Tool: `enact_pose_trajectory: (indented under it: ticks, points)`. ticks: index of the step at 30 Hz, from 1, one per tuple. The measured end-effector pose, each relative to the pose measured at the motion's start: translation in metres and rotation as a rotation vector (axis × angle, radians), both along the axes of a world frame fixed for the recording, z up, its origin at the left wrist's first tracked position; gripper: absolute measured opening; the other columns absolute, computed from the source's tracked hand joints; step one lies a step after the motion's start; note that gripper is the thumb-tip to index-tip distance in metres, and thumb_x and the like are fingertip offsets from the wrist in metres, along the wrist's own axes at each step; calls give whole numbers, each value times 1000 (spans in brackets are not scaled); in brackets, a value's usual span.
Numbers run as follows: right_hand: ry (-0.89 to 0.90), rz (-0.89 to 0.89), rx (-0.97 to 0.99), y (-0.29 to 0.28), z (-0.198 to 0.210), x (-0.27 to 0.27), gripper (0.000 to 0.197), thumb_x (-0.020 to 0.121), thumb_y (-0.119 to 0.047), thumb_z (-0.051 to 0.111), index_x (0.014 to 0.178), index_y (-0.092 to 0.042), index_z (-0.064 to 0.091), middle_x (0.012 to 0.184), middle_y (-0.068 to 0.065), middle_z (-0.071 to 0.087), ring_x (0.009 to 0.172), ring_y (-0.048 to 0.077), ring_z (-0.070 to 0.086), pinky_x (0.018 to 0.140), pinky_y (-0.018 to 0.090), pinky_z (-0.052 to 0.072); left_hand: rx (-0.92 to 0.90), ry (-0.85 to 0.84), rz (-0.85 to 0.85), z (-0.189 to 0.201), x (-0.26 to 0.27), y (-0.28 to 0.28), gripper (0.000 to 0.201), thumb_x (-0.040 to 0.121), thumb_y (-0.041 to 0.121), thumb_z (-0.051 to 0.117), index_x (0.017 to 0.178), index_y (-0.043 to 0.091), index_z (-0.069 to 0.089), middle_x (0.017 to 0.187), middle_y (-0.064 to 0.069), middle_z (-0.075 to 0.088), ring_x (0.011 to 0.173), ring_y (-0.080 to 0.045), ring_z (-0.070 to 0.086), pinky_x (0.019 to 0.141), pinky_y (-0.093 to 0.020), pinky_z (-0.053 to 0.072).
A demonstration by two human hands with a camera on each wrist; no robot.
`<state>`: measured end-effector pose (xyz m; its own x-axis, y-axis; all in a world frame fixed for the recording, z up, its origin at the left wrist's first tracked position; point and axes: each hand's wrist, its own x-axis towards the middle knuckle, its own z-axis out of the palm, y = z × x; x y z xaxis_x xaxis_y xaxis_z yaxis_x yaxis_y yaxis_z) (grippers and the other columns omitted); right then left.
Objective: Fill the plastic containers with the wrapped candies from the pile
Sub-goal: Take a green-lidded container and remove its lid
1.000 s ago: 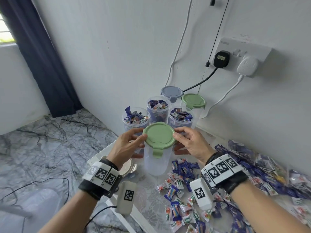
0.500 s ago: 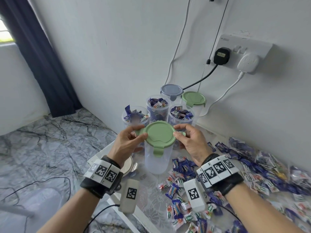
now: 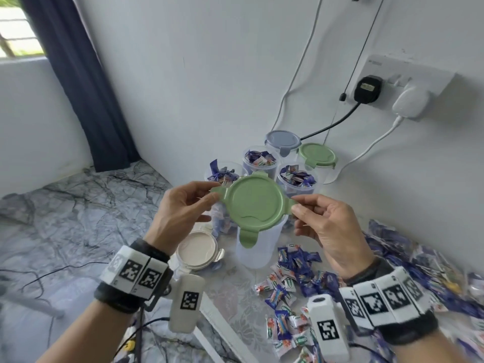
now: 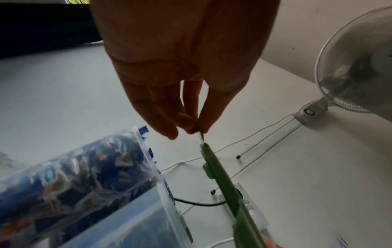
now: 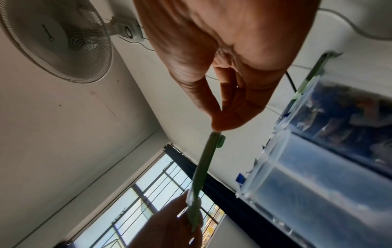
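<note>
On the bench (image 3: 235,289), an empty container (image 3: 258,244) stands left of the candy pile (image 3: 296,279). Above it, left hand (image 3: 183,208) and right hand (image 3: 323,226) pinch its green lid's (image 3: 255,203) opposite tabs. Judged next: set lid aside, start filling.

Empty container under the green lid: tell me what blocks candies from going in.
The green lid, pinched at opposite tabs by the left hand and right hand, is lifted but hovers over the empty container, covering its mouth from above. Nothing else visible stands between the candy pile and that container.
</note>
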<state>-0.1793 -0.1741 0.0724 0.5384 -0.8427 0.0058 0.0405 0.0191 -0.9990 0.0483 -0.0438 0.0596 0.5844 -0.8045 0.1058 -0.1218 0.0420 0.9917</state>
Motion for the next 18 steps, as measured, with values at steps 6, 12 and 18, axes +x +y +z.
enact_pose_trajectory:
  ticks: [6, 12, 18]
  points:
    - [-34, 103, 0, 39, -12, 25, 14, 88, 2, 65, 99, -6, 69, 79, 11, 67, 66, 28, 68, 63, 38, 60, 63, 8, 21, -13, 25, 52, 15, 90, 13, 66, 104, 11, 71, 85, -11, 71, 68, -13, 64, 62, -25, 57]
    - [45, 131, -142, 64, -46, 59, 18, 89, 1, 64, 90, -15, 71, 82, 7, 74, 78, 26, 73, 74, 32, 60, 110, 77, 79, -47, 52, 75, 13, 91, -3, 62, 100, -1, 71, 94, -18, 74, 81, -20, 72, 74, -24, 59]
    - [158, 143, -609, 80, -73, 75, 17, 84, 0, 70, 90, -15, 76, 96, -6, 67, 84, 8, 68, 74, 17, 56, 103, 199, 121, -74, 72, 76, 16, 89, -8, 61, 98, -2, 72, 99, -20, 74, 87, -22, 71, 80, -22, 58]
